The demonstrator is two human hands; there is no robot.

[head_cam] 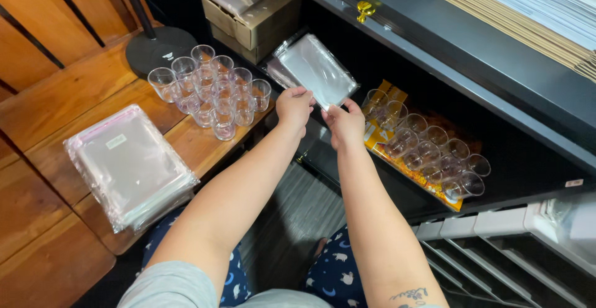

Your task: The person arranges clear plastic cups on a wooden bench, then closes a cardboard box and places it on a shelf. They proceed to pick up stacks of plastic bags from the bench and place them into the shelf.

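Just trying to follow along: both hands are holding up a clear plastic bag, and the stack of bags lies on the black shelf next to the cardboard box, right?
Not quite. Both hands, left hand and right hand, do hold a clear plastic bag, but the stack of bags lies on the wooden bench at the left, in front of the group of clear cups, well away from the cardboard box. The head view shows it.

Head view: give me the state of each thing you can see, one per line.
Clear bag: flat, empty, held up by both hands.
Left hand: pinching the bag's near edge.
Right hand: pinching the same edge.
Bag stack: flat on the wooden bench.
Bench cups: upright, empty, clustered.
Shelf cups: lying in rows, unbagged.
Cardboard box: open, plastic packet on top.
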